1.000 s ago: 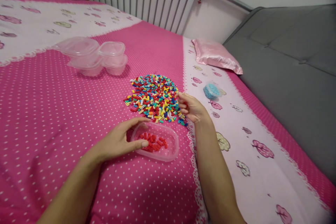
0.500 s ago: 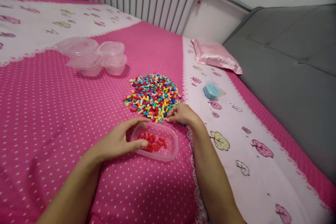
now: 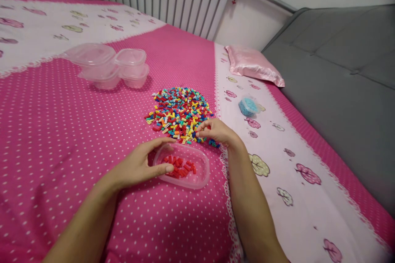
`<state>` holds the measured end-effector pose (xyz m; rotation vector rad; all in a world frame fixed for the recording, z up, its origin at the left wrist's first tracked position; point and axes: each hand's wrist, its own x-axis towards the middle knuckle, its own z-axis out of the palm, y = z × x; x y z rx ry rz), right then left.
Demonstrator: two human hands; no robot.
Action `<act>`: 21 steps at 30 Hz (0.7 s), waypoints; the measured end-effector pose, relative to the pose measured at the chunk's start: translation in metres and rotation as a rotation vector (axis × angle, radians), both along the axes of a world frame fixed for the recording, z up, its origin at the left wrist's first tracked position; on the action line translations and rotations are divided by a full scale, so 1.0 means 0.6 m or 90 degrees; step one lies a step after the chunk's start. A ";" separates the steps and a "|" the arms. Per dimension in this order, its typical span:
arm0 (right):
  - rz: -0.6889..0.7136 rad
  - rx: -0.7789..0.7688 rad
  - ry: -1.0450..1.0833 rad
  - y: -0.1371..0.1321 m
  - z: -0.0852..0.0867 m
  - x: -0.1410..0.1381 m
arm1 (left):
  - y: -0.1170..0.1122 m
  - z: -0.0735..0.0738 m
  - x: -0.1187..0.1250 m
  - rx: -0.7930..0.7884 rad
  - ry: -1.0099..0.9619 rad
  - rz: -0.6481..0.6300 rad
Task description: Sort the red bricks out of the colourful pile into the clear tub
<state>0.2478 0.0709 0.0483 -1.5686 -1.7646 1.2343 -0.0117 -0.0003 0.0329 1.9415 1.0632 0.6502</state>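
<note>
My left hand (image 3: 139,165) is curled round the left end of a clear plastic container (image 3: 202,172), thumb on the near rim and fingers along the far side. Inside it lie several small red building bricks (image 3: 182,168). Just beyond the container spreads a heap of small mixed-colour building bricks (image 3: 182,111). My right hand (image 3: 218,131) is at the heap's near right edge, its thumb and forefinger drawn together in a pinch. Whatever sits between those fingertips is too small to make out.
Empty clear containers (image 3: 132,72) are stacked at the back left. A small lidded box of light blue pieces (image 3: 248,107) stands to the right. A pink pillow (image 3: 253,65) lies by the grey headboard (image 3: 339,57). All rest on a pink dotted bedspread (image 3: 46,131).
My right hand has shifted slightly away from me along the heap's edge, uncovering some bricks near its wrist. My left hand and the container have stayed in place.
</note>
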 end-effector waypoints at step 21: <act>-0.088 -0.085 0.802 -0.013 0.040 0.005 | 0.000 -0.001 -0.001 -0.002 0.007 -0.004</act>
